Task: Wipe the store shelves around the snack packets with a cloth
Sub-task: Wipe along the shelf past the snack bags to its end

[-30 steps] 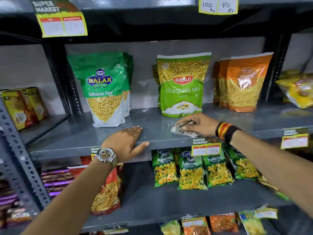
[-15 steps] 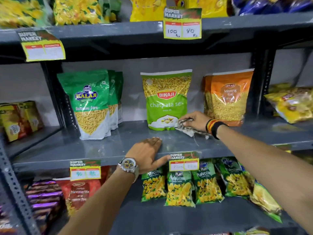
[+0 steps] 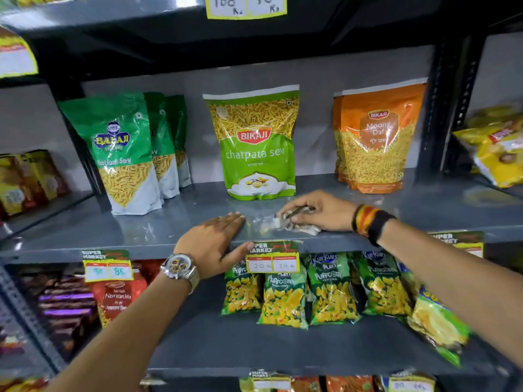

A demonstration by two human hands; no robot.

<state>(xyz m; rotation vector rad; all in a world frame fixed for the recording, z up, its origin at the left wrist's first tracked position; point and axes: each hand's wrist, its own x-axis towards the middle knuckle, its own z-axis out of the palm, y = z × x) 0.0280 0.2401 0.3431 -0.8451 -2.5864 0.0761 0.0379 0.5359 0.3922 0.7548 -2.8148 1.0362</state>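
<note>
My right hand (image 3: 319,209) presses a crumpled grey-white cloth (image 3: 294,223) onto the grey metal shelf (image 3: 127,230), close to its front edge and in front of the green Bikaji chatpata sev packet (image 3: 256,142). My left hand (image 3: 213,244) lies flat on the shelf's front edge just left of the cloth, fingers together, thumb over the lip, holding nothing. Green Balaji ratlami sev packets (image 3: 124,154) stand at the left. Orange Bikaji moong dal packets (image 3: 376,140) stand at the right.
A price tag (image 3: 273,261) hangs from the shelf edge under my hands. Green Puffcorn packets (image 3: 308,292) and a red Navratan Mix packet (image 3: 119,295) fill the shelf below. Dark uprights (image 3: 450,108) bound the bay; yellow packets (image 3: 498,148) lie in the right bay.
My right hand has drawn the cloth from beside the chatpata sev packet forward toward the shelf's front edge. The left hand stays flat on the edge. The view has shifted.
</note>
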